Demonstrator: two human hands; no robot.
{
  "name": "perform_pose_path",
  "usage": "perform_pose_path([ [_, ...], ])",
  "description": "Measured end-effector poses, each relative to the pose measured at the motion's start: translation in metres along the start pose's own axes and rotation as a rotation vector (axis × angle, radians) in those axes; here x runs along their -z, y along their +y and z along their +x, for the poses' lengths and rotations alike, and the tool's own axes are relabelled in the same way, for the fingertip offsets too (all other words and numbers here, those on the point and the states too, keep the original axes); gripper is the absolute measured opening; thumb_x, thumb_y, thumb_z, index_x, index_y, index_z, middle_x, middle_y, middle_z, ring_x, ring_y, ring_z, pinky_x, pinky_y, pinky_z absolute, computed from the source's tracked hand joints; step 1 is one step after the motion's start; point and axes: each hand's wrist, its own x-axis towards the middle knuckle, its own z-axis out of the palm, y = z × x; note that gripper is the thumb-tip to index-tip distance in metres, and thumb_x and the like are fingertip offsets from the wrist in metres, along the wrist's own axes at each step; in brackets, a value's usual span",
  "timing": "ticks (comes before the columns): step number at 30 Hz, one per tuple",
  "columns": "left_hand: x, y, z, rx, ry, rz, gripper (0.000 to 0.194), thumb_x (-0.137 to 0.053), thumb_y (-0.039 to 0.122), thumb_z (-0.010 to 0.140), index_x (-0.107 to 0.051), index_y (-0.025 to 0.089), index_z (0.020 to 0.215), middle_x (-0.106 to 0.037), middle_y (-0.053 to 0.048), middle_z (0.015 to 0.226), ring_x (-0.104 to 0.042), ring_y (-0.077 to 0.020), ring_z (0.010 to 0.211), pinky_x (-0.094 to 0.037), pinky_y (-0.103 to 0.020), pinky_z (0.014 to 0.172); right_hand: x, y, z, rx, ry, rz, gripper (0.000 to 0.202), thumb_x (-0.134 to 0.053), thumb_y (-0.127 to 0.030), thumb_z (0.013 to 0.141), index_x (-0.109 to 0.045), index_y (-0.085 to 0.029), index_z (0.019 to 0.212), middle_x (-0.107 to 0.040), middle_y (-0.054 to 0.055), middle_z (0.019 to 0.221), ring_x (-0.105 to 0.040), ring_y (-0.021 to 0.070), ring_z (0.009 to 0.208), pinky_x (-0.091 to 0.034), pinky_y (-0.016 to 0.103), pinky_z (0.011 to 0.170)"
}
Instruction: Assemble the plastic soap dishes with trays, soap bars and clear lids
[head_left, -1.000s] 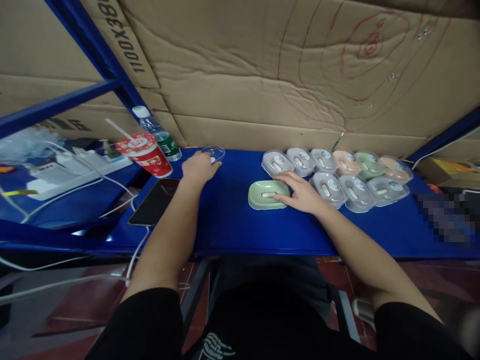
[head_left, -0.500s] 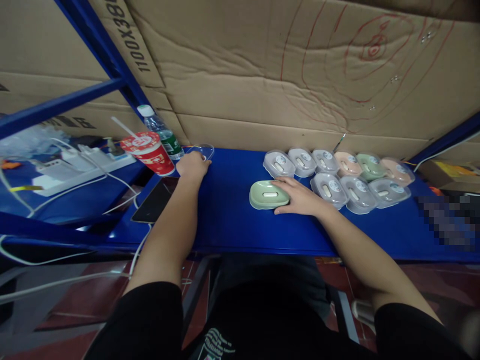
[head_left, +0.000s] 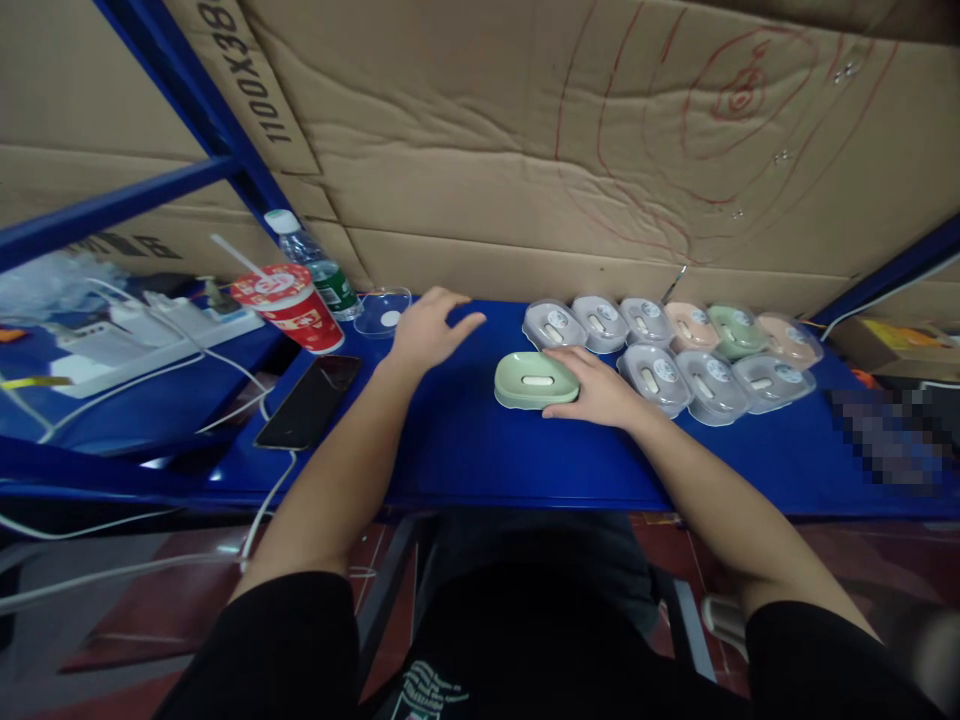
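A pale green soap dish [head_left: 537,371] with a white oblong piece in its middle rests lidless on the blue table. My right hand [head_left: 592,385] grips its right end, thumb on the near side and fingers on the far side. My left hand [head_left: 435,325] is empty, with its fingers stretched and thumb apart, in the air between the dish and a clear lid [head_left: 375,312]. That lid bears a round white sticker and lies flat near the back wall.
Several lidded dishes in grey, peach and green [head_left: 716,380] stand in two rows at the right. To the left are a red paper cup [head_left: 292,310] with a straw, a water bottle [head_left: 330,280], a black phone [head_left: 309,403] and a power strip [head_left: 150,350] with white cables.
My left hand has let go of the clear lid and moved right, its fingers opening out. My right hand stays on the green soap dish. The view has shifted slightly.
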Motion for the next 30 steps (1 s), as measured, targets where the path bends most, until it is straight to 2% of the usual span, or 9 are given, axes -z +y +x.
perform_pose_path([
  [3,-0.004,0.03,-0.012,-0.297,-0.222,-0.122,0.076,-0.059,0.081,0.092,-0.068,0.024,0.142,-0.068,-0.011,0.142,-0.068,-0.03,0.125,-0.054,-0.04,0.107,0.001,0.0,0.0,-0.036,0.078,0.018,0.099,-0.084,-0.076,0.078,-0.051,-0.029,0.159,-0.061,0.016,0.152,-0.06,0.0428,0.141,-0.05,0.064,0.119],
  [5,-0.007,0.043,-0.02,-0.384,-0.346,-0.142,0.086,-0.068,0.084,0.084,-0.063,0.028,0.15,-0.066,-0.01,0.147,-0.066,-0.031,0.131,-0.054,-0.041,0.109,0.0,0.001,-0.001,-0.062,0.107,0.023,0.098,-0.084,-0.075,0.078,-0.053,-0.028,0.157,-0.063,0.016,0.149,-0.062,0.0427,0.139,-0.051,0.064,0.118],
  [8,-0.012,0.053,-0.025,-0.37,-0.44,-0.094,0.09,-0.075,0.078,0.082,-0.055,0.031,0.156,-0.065,-0.008,0.149,-0.065,-0.033,0.134,-0.053,-0.043,0.111,-0.001,0.002,-0.001,-0.087,0.1,0.018,0.095,-0.085,-0.073,0.077,-0.055,-0.027,0.155,-0.064,0.015,0.148,-0.063,0.0424,0.137,-0.053,0.063,0.115],
  [12,-0.012,0.056,-0.025,-0.327,-0.53,-0.043,0.089,-0.081,0.063,0.081,-0.053,0.028,0.158,-0.064,-0.01,0.151,-0.066,-0.0332,0.134,-0.053,-0.044,0.112,-0.006,0.001,0.001,-0.092,0.08,0.026,0.093,-0.088,-0.071,0.075,-0.058,-0.028,0.151,-0.065,0.014,0.145,-0.065,0.0411,0.135,-0.054,0.063,0.115],
  [17,-0.004,0.057,-0.026,-0.352,-0.481,-0.033,0.086,-0.083,0.047,0.077,-0.054,0.027,0.155,-0.065,-0.011,0.148,-0.067,-0.0321,0.129,-0.056,-0.042,0.106,-0.012,-0.004,0.004,-0.113,0.123,0.031,0.09,-0.09,-0.072,0.072,-0.061,-0.028,0.145,-0.064,0.014,0.145,-0.066,0.0403,0.134,-0.055,0.062,0.114],
  [21,0.002,0.056,-0.025,-0.349,-0.47,-0.071,0.087,-0.084,0.045,0.075,-0.053,0.029,0.155,-0.064,-0.01,0.148,-0.066,-0.0318,0.132,-0.056,-0.042,0.108,-0.015,-0.006,0.005,-0.125,0.178,0.062,0.086,-0.088,-0.074,0.073,-0.063,-0.027,0.14,-0.065,0.015,0.143,-0.066,0.0394,0.134,-0.054,0.061,0.114],
  [24,0.002,0.054,-0.024,-0.346,-0.492,-0.081,0.094,-0.088,0.048,0.073,-0.05,0.029,0.156,-0.062,-0.011,0.152,-0.064,-0.0326,0.136,-0.055,-0.043,0.109,-0.015,-0.006,0.006,-0.156,0.216,0.093,0.077,-0.082,-0.075,0.078,-0.066,-0.025,0.135,-0.069,0.015,0.139,-0.068,0.0385,0.13,-0.054,0.061,0.113],
  [27,-0.002,0.049,-0.023,-0.349,-0.486,-0.107,0.109,-0.091,0.054,0.069,-0.042,0.028,0.162,-0.057,-0.013,0.158,-0.061,-0.0362,0.141,-0.053,-0.045,0.111,-0.013,-0.005,0.007,-0.193,0.232,0.128,0.073,-0.078,-0.077,0.081,-0.068,-0.024,0.131,-0.072,0.015,0.135,-0.07,0.0378,0.125,-0.055,0.061,0.109],
  [30,-0.006,0.044,-0.022,-0.313,-0.462,-0.157,0.136,-0.093,0.06,0.065,-0.019,0.024,0.173,-0.058,-0.018,0.158,-0.06,-0.0417,0.141,-0.054,-0.048,0.108,-0.01,-0.002,0.007,-0.229,0.255,0.197,0.074,-0.074,-0.082,0.081,-0.069,-0.024,0.127,-0.075,0.014,0.132,-0.071,0.0366,0.12,-0.055,0.059,0.107],
])
